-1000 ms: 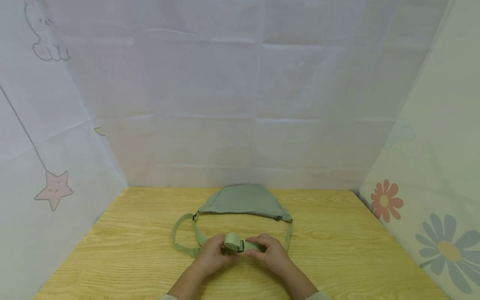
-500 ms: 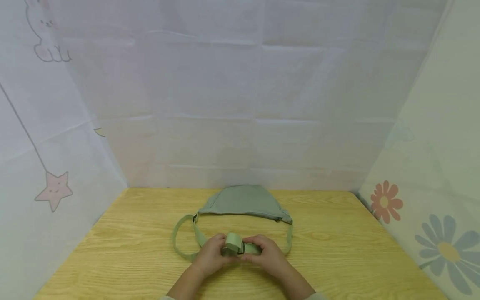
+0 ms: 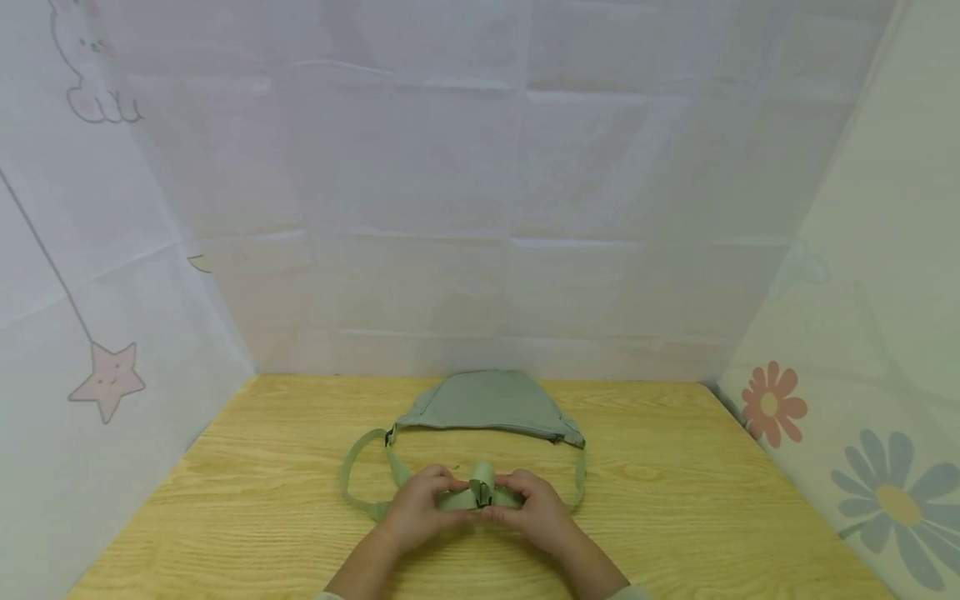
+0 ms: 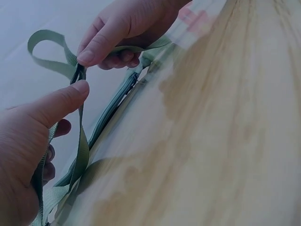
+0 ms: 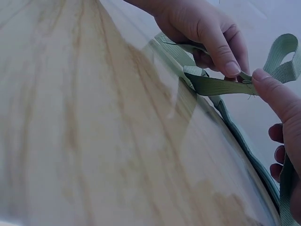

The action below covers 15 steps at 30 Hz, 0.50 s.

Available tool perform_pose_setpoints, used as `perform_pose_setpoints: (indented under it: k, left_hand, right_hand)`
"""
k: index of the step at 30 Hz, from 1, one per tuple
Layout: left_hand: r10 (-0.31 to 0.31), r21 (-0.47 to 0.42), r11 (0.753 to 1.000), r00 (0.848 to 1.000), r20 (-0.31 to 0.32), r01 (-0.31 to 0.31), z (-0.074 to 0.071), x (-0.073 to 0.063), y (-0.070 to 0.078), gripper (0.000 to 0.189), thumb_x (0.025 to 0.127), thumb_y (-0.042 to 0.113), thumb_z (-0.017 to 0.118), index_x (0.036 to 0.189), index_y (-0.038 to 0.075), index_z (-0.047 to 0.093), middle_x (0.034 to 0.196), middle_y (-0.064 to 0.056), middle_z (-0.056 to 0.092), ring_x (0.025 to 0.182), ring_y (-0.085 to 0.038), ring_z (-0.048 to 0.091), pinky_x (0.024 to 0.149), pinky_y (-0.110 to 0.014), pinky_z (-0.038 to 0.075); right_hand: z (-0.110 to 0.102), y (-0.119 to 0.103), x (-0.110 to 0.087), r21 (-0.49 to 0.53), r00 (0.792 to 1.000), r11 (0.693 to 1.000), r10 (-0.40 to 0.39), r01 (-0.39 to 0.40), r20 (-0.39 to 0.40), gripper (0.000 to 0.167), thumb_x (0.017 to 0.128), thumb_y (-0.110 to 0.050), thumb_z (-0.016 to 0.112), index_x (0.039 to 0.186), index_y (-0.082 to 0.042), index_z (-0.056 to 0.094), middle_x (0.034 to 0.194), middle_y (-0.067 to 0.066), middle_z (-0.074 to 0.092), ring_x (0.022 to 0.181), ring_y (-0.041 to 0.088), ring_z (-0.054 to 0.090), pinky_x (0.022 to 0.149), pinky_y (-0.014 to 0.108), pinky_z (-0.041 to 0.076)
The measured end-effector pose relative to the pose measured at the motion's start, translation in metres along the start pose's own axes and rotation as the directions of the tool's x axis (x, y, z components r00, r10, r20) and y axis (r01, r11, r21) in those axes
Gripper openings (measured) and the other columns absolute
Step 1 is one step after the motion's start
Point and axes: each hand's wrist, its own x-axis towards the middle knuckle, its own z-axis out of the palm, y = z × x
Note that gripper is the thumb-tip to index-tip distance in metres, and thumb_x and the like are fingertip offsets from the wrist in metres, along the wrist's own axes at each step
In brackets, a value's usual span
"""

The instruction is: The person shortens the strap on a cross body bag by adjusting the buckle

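A sage-green waist bag (image 3: 483, 402) lies on the table, its webbing strap (image 3: 349, 467) looping toward me. Both hands hold that strap just above the tabletop. My left hand (image 3: 422, 510) pinches it between thumb and fingers left of a dark slider buckle (image 3: 484, 498). On the buckle's other side, my right hand (image 3: 534, 510) pinches the strap. A small loop of webbing (image 5: 284, 52) stands up between the hands at the buckle. Fingertips and thumbs almost meet there in the left wrist view, which shows the left thumb (image 4: 66, 100) against the strap edge. Fingers partly hide the buckle.
The wood-grain table (image 3: 675, 500) carries the bag near its back edge. Behind it hangs a pale creased cloth (image 3: 480, 208). Printed cloths enclose the sides, with a pink star (image 3: 108, 379) on the left and flowers (image 3: 772, 402) on the right.
The small webbing loop and buckle have turned more upright and shifted slightly right. More strap shows between the left fingers and thumb; the right fingers have moved closer to the buckle. The bag stays put.
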Motion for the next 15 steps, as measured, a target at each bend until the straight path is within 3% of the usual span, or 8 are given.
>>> perform_pose_setpoints:
  k: [3, 10, 15]
  left_hand:
    - [-0.004, -0.021, 1.0, 1.0, 0.006, 0.004, -0.002, -0.001, -0.003, 0.046, 0.077, 0.036, 0.082, 0.112, 0.007, 0.073, 0.097, 0.002, 0.063, 0.089, -0.009, 0.059, 0.077, -0.02, 0.051]
    - [-0.034, 0.009, 0.999, 0.999, -0.013, 0.034, -0.008, -0.003, -0.007, 0.043, 0.077, 0.037, 0.082, 0.111, 0.011, 0.074, 0.092, 0.006, 0.065, 0.08, -0.001, 0.051, 0.069, -0.018, 0.045]
    - [-0.066, -0.006, 0.998, 0.998, -0.006, 0.066, -0.013, -0.006, -0.008, 0.041, 0.078, 0.036, 0.082, 0.111, 0.013, 0.073, 0.108, 0.001, 0.071, 0.098, -0.017, 0.063, 0.082, -0.023, 0.051]
  right_hand:
    - [0.0, 0.002, 0.001, -0.004, 1.0, 1.0, -0.001, 0.001, -0.008, 0.041, 0.081, -0.032, 0.08, 0.115, -0.011, 0.072, 0.091, 0.0, 0.064, 0.071, 0.001, 0.045, 0.061, 0.02, 0.04]
    - [0.0, 0.002, 0.001, -0.01, 1.0, 1.0, 0.006, -0.006, -0.016, 0.041, 0.083, -0.034, 0.078, 0.114, -0.009, 0.072, 0.095, 0.002, 0.065, 0.072, 0.001, 0.047, 0.061, 0.02, 0.041]
    - [0.0, 0.002, 0.0, -0.015, 1.0, 1.0, 0.011, -0.011, -0.026, 0.041, 0.083, -0.034, 0.078, 0.114, -0.009, 0.072, 0.096, 0.002, 0.066, 0.071, 0.0, 0.046, 0.06, 0.02, 0.041]
